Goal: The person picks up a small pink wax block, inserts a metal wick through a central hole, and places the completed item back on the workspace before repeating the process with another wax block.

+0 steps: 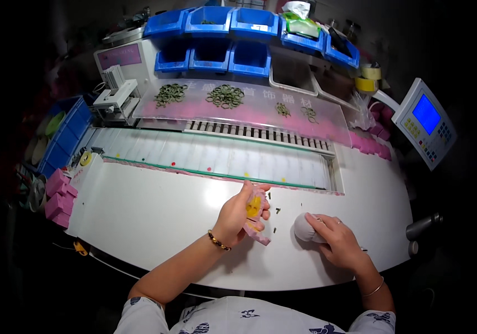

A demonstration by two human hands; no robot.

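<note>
My left hand (235, 214) holds an opened pink rubber mould (254, 206) with a yellow inner face, its lower flap hanging down. To its right, my right hand (336, 242) is closed on a round whitish cloth pouch (304, 228) resting on the white worktop (155, 222). A few small dark green pieces (277, 211) lie between my hands. Behind them runs a pale sectioned channel (205, 156) with a green front edge and coloured dots.
Blue bins (210, 55) stand at the back above a translucent shelf (261, 119) holding dark green rings (224, 96). A keypad screen (425, 119) stands right. Pink blocks (60, 200), a blue crate (60, 139) and a white machine (116, 100) are left. A dark cylinder (422, 227) sits at the right edge.
</note>
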